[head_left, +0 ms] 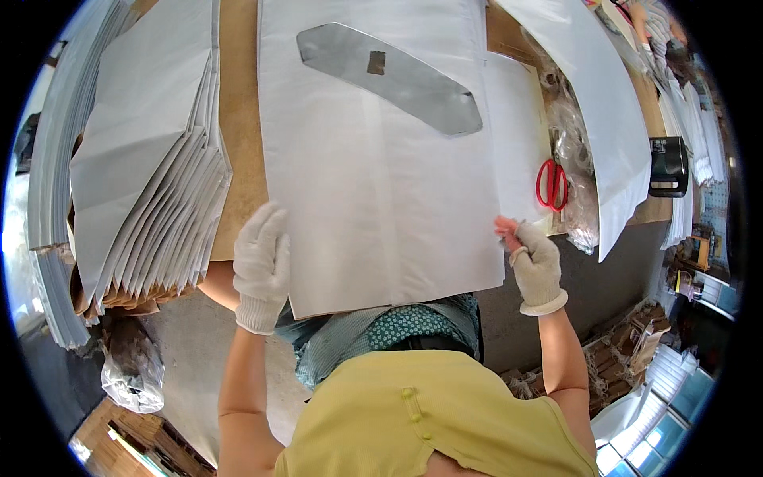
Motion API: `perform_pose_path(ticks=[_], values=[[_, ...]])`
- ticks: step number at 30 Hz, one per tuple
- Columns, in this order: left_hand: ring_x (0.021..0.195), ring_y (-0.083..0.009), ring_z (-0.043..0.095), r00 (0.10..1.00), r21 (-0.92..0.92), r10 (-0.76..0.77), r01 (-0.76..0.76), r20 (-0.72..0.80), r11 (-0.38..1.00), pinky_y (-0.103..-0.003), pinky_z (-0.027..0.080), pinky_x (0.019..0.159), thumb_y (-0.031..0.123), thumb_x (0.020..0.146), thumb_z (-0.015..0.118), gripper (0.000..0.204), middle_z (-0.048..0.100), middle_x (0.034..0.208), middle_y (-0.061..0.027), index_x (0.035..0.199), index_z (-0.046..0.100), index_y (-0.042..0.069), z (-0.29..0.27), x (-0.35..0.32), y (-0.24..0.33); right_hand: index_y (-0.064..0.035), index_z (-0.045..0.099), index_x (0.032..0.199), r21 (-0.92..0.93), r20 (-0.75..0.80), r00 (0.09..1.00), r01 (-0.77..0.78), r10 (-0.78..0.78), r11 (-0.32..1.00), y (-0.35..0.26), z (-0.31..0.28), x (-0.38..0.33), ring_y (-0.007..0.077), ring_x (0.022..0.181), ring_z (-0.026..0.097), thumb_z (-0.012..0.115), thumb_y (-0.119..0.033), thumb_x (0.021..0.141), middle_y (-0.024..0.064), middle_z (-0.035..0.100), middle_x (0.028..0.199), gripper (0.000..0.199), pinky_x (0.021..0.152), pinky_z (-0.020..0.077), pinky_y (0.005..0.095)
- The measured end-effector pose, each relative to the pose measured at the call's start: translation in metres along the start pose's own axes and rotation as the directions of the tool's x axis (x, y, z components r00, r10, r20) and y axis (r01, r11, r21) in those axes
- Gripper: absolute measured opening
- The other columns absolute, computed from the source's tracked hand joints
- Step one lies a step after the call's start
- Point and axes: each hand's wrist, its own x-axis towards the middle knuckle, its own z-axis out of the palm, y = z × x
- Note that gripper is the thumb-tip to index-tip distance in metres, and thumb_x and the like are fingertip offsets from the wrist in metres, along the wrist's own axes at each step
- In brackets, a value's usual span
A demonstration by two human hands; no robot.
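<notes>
A large white paper sack or sheet (381,215), on top of a pile, lies before me and reaches over the table's near edge. Across its far part rests a flat grey plate (413,83) with pointed ends and a small square hole. My left hand (262,258), in a white knit glove, is beside the sheet's left edge with its fingers stretched out. At the right edge is my right hand (534,258), in a glove that leaves the fingertips bare. Its fingers are slightly bent and apart from the thumb, with nothing visible held.
Folded white paper sacks (159,183) are fanned out on the left of the brown table (241,119). Red-handled scissors (551,184) lie right, beside crumpled clear plastic (574,143). A dark mug (668,167) stands farther right. A plastic bag (131,370) is on the floor.
</notes>
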Motion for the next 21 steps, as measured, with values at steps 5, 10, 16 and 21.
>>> perform_pose_path(ticks=[5,10,16,21], values=[[0.127,-0.0336,0.063,0.988,-0.183,-0.108,0.127,0.111,0.975,-0.042,0.05,0.108,-0.011,0.093,0.058,0.035,0.068,0.133,-0.0175,0.123,0.071,0.0,-0.011,-0.011,0.0,0.0015,0.07,0.13,-0.033,-0.104,0.981,-0.165,0.161,0.986,0.015,0.005,0.014,0.0131,0.097,0.07,0.053,0.005,0.098,0.0116,0.075,0.113,0.036,0.088,0.0546,0.0258],[0.123,-0.033,0.065,0.989,-0.211,-0.072,0.098,0.129,0.973,-0.041,0.051,0.107,-0.015,0.089,0.057,0.039,0.07,0.127,-0.0165,0.122,0.071,0.001,-0.02,-0.011,0.012,0.0031,0.066,0.136,0.082,-0.031,0.937,-0.344,0.347,0.936,0.016,0.005,0.014,0.009,0.096,0.065,0.058,-0.006,0.104,0.0093,0.074,0.116,0.035,0.084,0.0524,0.0236],[0.103,-0.0345,0.068,0.936,-0.07,0.28,-0.271,0.211,0.96,-0.042,0.056,0.087,-0.008,0.076,0.068,0.033,0.067,0.11,-0.0134,0.108,0.068,0.0,-0.016,0.01,-0.01,-0.0042,0.064,0.144,0.438,0.037,0.963,-0.257,0.268,0.862,0.014,-0.005,0.007,0.0167,0.101,0.065,0.06,0.002,0.098,0.009,0.07,0.123,0.046,0.09,0.0531,0.0309],[0.099,-0.035,0.069,0.9,-0.007,0.343,-0.354,0.27,0.935,-0.046,0.056,0.08,0.001,0.073,0.076,0.032,0.068,0.11,-0.011,0.104,0.069,0.005,-0.023,0.011,-0.028,-0.0172,0.079,0.112,-0.658,0.319,0.735,0.626,-0.598,0.419,0.0,-0.002,0.02,0.0322,0.117,0.064,0.079,-0.002,0.08,0.0103,0.064,0.135,0.035,0.098,0.0514,0.0461]])
